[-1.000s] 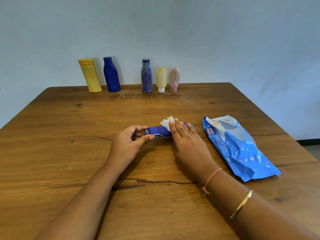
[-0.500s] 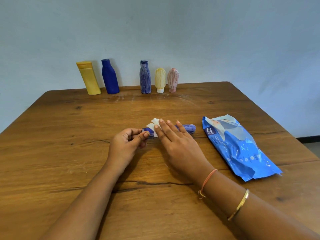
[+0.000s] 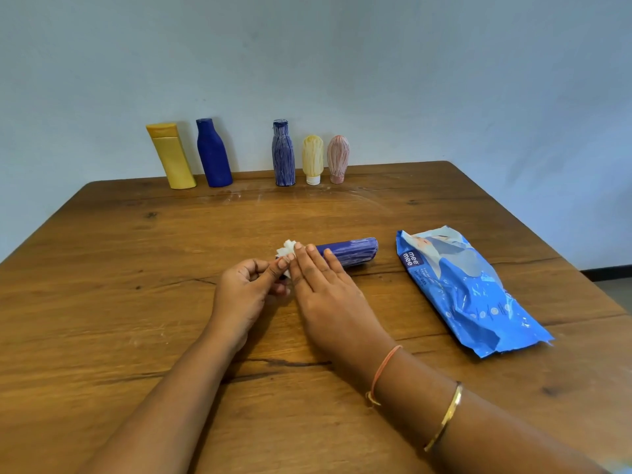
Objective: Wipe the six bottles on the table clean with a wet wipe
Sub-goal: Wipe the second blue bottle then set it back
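Hands meet mid-table on the near side. Left hand (image 3: 248, 290) is curled, thumb and fingertips pinching the left end of the lying bottle (image 3: 349, 253); its cap is hidden under fingers and cloth. Right hand (image 3: 330, 295) is flat, fingers straight, pressing the wipe (image 3: 286, 250) onto the bottle's neck. White folds bunch out just past the fingertips.

Change: a second ago the right hand covered the bottle's right half, base included. Half a second ago it was midway along. Now it sits at the left end, against the left thumb. The base and most of the streaked blue body lie bare to the right. That makes one pass, base to neck. The bottle has kept its place on the table (image 3: 136, 336), on its side with the base pointing right. The left hand has held its grip throughout.

Judgement: this stroke is spent, with nowhere further left to go. Only the upper face was covered, so a roll or a return pass is probably due.

Pack of wipes (image 3: 468, 289): blue, crumpled, flat, right of the bottle's base and apart from it.

Far edge, by the wall, five stand upright: yellow bottle (image 3: 171, 155), dark blue bottle (image 3: 213, 153), a gap, streaked bottle (image 3: 283, 153), cream bottle (image 3: 312, 159), pink bottle (image 3: 338, 159). None is in hand. Cannot tell which are already wiped.
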The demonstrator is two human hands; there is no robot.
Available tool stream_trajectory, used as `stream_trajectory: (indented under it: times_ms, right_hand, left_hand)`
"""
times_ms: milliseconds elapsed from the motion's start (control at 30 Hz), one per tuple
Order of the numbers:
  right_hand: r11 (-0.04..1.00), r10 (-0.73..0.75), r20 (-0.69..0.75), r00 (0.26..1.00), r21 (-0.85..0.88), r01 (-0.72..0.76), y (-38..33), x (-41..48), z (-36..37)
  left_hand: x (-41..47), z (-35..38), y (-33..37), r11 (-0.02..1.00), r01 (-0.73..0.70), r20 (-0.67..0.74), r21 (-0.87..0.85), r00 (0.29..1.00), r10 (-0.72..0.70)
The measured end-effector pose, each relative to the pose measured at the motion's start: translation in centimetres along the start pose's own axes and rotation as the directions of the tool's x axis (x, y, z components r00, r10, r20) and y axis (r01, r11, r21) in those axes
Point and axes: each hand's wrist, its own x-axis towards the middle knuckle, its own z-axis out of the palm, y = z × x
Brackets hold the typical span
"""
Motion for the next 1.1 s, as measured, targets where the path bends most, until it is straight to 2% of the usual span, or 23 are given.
stream_trajectory:
  times_ms: [133,200,367,467,533,700,767,900,1033,1100]
  right_hand:
    - [0.999,0.009,-0.009,1.000,-0.053,-0.009,1.2,0.0,-0.6]
    - [1.000,0.019,0.024,1.000,0.001,-0.019,2.1,-0.2,-1.2]
    - [0.961,0.212,0.121,0.970,0.152,-0.229,5.6,-0.7,-1.3]
    - [0.950,0.244,0.147,0.959,0.164,-0.267,5.2,-0.7,-1.3]
    - [0.962,0.195,0.149,0.969,0.165,-0.219,3.9,-0.8,-1.3]
    - [0.989,-0.052,0.142,0.988,0.146,0.031,0.2,-0.8,-1.1]
    - [0.988,-0.082,0.151,0.985,0.145,0.060,0.1,-0.7,-1.1]
    - [0.983,0.055,0.155,0.986,0.166,-0.081,2.8,-0.9,-1.1]
    - [0.941,0.269,0.192,0.944,0.156,-0.300,5.7,-1.2,-1.1]
    - [0.922,0.331,0.188,0.925,0.145,-0.360,5.7,-0.9,-1.1]
  left_hand:
    - [0.2,-0.3,-0.1,0.998,-0.014,-0.011,0.064,1.000,0.015]
    - [0.3,-0.4,-0.2,0.990,-0.039,-0.004,0.138,0.999,0.040]
    - [0.4,-1.3,-0.1,0.922,-0.133,0.045,0.365,0.991,0.125]
    - [0.4,-1.5,0.1,0.879,-0.186,0.097,0.440,0.982,0.160]
    - [0.3,-1.4,0.1,0.856,-0.210,0.123,0.473,0.977,0.171]
    - [0.4,-1.9,-0.3,0.846,-0.234,0.186,0.479,0.969,0.162]
    - [0.5,-2.2,-0.2,0.851,-0.232,0.223,0.471,0.965,0.139]
    - [0.6,-3.0,0.4,0.816,-0.258,0.288,0.517,0.950,0.118]
    - [0.7,-3.4,0.5,0.807,-0.266,0.312,0.527,0.944,0.107]
    - [0.7,-3.4,0.3,0.812,-0.284,0.319,0.510,0.939,0.128]
